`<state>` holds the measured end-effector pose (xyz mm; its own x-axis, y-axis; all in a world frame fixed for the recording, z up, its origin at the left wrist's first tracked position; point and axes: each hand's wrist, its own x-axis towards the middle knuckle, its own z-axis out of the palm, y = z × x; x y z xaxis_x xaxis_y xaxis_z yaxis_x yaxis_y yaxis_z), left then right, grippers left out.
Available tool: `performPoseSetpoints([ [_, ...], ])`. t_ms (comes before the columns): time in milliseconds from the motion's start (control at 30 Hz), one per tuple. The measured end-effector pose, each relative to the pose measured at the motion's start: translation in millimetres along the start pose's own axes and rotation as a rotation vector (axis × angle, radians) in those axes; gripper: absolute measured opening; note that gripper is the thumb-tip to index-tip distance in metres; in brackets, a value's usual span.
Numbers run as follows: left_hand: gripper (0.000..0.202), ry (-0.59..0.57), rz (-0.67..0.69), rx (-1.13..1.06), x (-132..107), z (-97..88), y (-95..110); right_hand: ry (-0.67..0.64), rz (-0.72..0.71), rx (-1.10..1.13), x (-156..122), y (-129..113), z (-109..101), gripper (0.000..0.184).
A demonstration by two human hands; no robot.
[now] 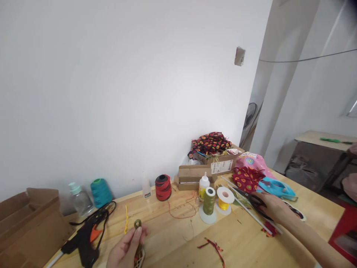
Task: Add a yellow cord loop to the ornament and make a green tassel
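My left hand (126,247) is closed in a pinch at the table's front. Between thumb and fingers it holds a small woven piece (137,223) with an olive-green loop on top. Its lattice lower part shows below the fingers; the rest is hidden. My right hand (266,204) reaches to the table's right side, its fingers around the black handles of a pair of scissors (258,204). The blades point toward the back left. White sticks (255,217) lie beside the scissors, and a dark red fabric scrap (270,229) is under their near end.
A black glue gun (86,238) and cardboard box (30,227) are at left. Along the back stand a teal thread cone (100,193), red thread spool (163,188), glue bottle (204,183), and green thread spool (209,203). Fabric strips (213,245) lie in front.
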<state>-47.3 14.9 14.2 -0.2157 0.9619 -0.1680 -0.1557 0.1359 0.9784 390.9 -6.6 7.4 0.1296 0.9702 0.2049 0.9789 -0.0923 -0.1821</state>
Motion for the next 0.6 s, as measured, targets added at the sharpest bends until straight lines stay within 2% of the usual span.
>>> performPoseSetpoints([
  [67, 0.039, 0.008, -0.014, 0.013, -3.3, 3.5, 3.9, 0.008, -0.032, -0.012, 1.2, -11.1, -8.6, 0.039],
  [167, 0.040, 0.001, -0.017, 0.016, -5.6, 6.3, 4.0, 0.045, -0.127, 0.157, 5.0, -39.6, -16.7, 0.046],
  [267, 0.039, -0.020, 0.014, 0.019, -4.5, 5.8, -2.1, 0.049, -0.200, 0.289, 12.6, -70.5, -10.5, 0.060],
  [367, 0.039, -0.031, 0.015, 0.034, -1.1, 2.6, -9.1, 0.015, -0.249, 0.329, 22.3, -89.5, 1.8, 0.059],
  [467, 0.041, -0.052, -0.008, 0.044, 2.8, -1.9, -13.3, -0.014, -0.222, 0.288, 31.0, -90.7, 7.5, 0.048],
  [600, 0.039, -0.077, 0.034, 0.083, 4.2, -4.7, -14.9, 0.026, -0.121, 0.230, 39.1, -71.1, 2.5, 0.046],
])
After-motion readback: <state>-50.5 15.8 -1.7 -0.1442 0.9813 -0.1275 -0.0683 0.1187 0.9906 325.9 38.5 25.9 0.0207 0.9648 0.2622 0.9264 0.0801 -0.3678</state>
